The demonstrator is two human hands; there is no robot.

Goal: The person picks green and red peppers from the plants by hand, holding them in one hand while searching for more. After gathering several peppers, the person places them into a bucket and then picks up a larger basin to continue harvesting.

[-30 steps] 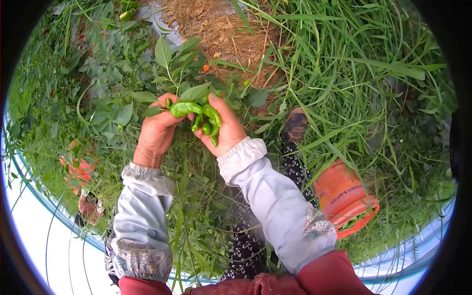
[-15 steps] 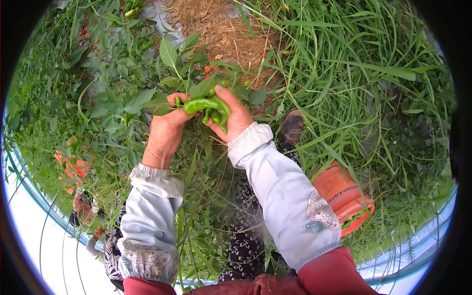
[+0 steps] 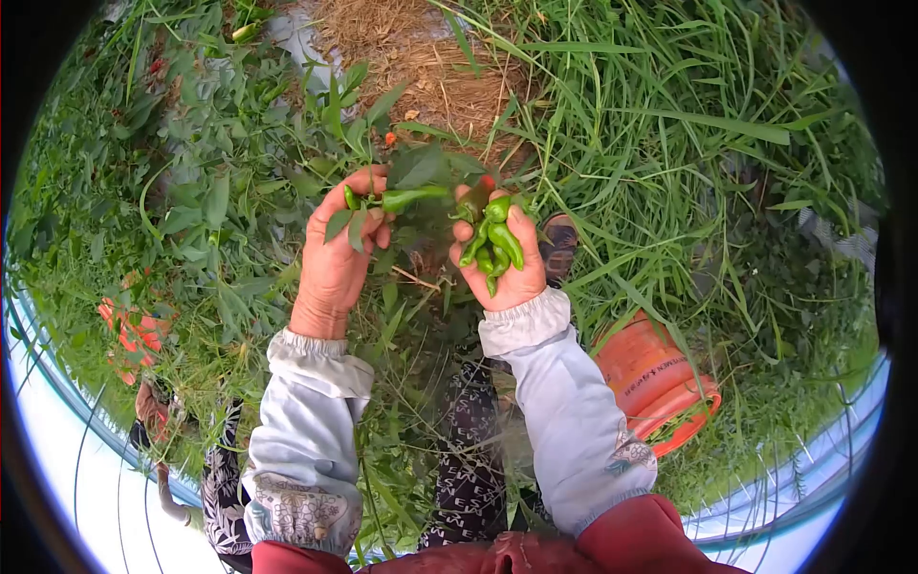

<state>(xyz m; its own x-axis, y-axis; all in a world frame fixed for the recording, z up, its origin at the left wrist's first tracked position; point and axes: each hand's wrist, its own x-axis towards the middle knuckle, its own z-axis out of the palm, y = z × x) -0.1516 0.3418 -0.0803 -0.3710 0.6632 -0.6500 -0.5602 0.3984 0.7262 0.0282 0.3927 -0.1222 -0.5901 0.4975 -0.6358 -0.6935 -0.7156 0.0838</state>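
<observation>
Several small green chili peppers [image 3: 497, 239] lie bunched in my right hand [image 3: 519, 277], whose fingers curl round them with the palm turned up. To its left, my left hand [image 3: 335, 263] is closed in a pinch among the leaves of a pepper plant [image 3: 421, 165]. A longer green pepper [image 3: 413, 197] extends from its fingertips towards the right hand; leaves hide whether it is still attached. Another small green pepper [image 3: 352, 198] shows at the left fingers. Something red peeks out just above the right hand's peppers.
An orange bucket [image 3: 655, 383] leans in the grass at the right, below a shoe [image 3: 558, 247]. Tall grass [image 3: 669, 143] fills the right side. Pepper plants crowd the left, and dry straw [image 3: 421, 72] lies ahead. Another person's patterned trouser leg [image 3: 225, 488] is at lower left.
My hands have moved apart. The right hand has shifted right and down, turning to expose its bunch of peppers. The longer pepper now sits at my left fingertips.
</observation>
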